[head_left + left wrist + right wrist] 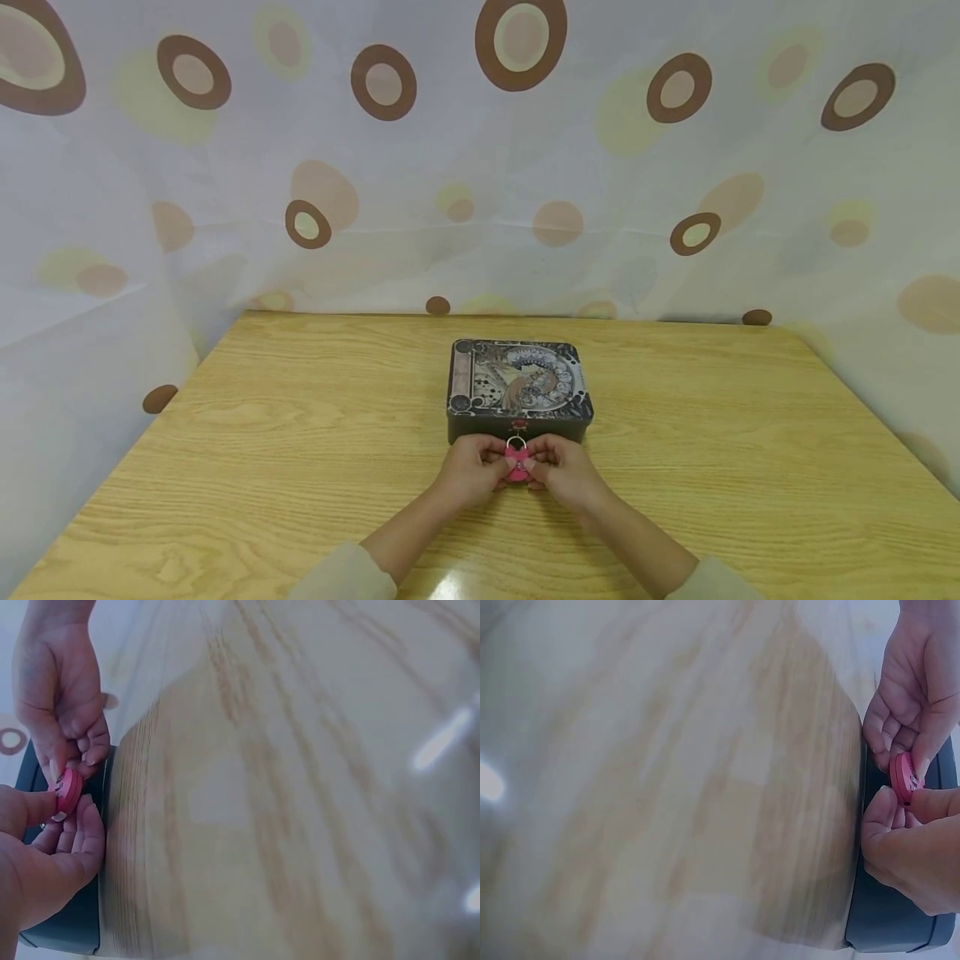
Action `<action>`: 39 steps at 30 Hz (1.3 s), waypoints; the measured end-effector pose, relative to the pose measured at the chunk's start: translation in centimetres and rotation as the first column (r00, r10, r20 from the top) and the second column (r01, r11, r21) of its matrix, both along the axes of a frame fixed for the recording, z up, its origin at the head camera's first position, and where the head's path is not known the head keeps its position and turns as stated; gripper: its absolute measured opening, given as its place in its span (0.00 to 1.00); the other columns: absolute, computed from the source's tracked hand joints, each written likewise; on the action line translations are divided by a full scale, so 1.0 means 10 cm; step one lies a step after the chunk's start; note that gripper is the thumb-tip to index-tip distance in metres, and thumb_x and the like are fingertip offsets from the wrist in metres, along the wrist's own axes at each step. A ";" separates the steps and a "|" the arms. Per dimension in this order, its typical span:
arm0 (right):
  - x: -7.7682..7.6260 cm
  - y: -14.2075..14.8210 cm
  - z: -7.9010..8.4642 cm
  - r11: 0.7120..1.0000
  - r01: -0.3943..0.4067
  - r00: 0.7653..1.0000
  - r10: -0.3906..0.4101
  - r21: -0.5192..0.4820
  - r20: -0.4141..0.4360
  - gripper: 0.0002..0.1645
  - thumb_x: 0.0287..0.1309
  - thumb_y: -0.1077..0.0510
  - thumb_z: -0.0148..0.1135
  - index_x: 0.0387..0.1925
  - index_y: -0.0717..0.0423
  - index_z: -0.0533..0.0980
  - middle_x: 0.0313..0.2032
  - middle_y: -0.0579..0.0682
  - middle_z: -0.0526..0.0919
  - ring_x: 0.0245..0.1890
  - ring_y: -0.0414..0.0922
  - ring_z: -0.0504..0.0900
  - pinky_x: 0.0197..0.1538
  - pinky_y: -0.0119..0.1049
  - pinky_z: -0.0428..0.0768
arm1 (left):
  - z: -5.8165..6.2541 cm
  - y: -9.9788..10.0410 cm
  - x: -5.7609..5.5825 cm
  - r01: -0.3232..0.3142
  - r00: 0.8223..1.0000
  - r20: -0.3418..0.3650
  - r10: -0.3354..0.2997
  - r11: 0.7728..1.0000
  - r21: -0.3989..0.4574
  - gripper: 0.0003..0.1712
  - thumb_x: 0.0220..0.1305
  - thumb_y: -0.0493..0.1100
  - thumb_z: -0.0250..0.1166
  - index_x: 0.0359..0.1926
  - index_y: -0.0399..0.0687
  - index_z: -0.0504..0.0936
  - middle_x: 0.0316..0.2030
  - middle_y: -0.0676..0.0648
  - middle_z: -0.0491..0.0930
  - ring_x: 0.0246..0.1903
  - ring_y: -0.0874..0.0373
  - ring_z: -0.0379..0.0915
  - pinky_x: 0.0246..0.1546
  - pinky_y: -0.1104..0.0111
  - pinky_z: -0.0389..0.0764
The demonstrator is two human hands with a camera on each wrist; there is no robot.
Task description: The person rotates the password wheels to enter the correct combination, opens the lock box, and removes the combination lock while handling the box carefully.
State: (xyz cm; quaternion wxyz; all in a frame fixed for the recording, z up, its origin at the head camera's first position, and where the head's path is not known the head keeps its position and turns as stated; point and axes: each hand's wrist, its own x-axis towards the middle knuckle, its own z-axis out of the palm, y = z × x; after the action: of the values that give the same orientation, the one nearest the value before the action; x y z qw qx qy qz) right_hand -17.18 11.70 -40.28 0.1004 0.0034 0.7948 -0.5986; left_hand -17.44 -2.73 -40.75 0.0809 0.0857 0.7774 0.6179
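Note:
A pink padlock with a silver shackle is held at the front of a dark tin box with an ornate printed lid. My left hand pinches the padlock's left side between thumb and fingers. From the other side my right hand pinches it too, the thumb on its face near the small dials. A red clasp on the box front sits just above the shackle. Seen edge-on in the left wrist view, the pink padlock body lies between both hands' fingertips, close against the box's dark side.
The box rests on a wood-grain table that stretches to both sides. Behind and beside the table hangs a pale curtain with brown and yellow circles. Light glares off the table's near edge.

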 end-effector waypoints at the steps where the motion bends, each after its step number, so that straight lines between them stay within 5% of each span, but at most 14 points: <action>1: 0.00 0.00 0.00 1.000 -0.002 1.000 0.002 -0.003 0.000 0.10 0.57 0.72 0.52 0.41 0.76 0.69 0.30 0.55 0.75 0.27 0.39 0.74 0.33 0.33 0.81 | 0.00 0.00 0.00 0.000 1.000 -0.004 0.000 1.000 -0.001 0.08 0.56 0.27 0.59 0.36 0.21 0.77 0.27 0.36 0.80 0.24 0.61 0.74 0.26 0.69 0.83; 9: 0.00 -0.01 0.00 1.000 0.004 1.000 -0.004 -0.010 -0.008 0.09 0.57 0.72 0.52 0.40 0.75 0.70 0.29 0.55 0.76 0.26 0.39 0.74 0.32 0.33 0.81 | -0.03 0.00 -0.01 -0.009 1.000 -0.026 0.009 1.000 -0.005 0.08 0.56 0.28 0.59 0.34 0.22 0.78 0.25 0.37 0.81 0.22 0.62 0.74 0.25 0.69 0.83; 39: 0.02 -0.02 0.02 0.999 0.039 0.999 -0.039 0.008 0.008 0.09 0.58 0.71 0.52 0.41 0.73 0.71 0.29 0.54 0.76 0.27 0.41 0.74 0.33 0.33 0.81 | -0.02 -0.01 -0.01 -0.010 0.998 0.062 0.009 1.000 0.019 0.11 0.58 0.30 0.59 0.40 0.22 0.77 0.31 0.35 0.81 0.27 0.58 0.79 0.30 0.67 0.85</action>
State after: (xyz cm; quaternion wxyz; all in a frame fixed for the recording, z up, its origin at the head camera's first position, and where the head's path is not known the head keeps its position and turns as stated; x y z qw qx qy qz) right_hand -16.94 11.49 -40.06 0.0919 0.0217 0.7965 -0.5972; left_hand -17.59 -2.79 -40.93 0.1012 0.0636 0.7689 0.6281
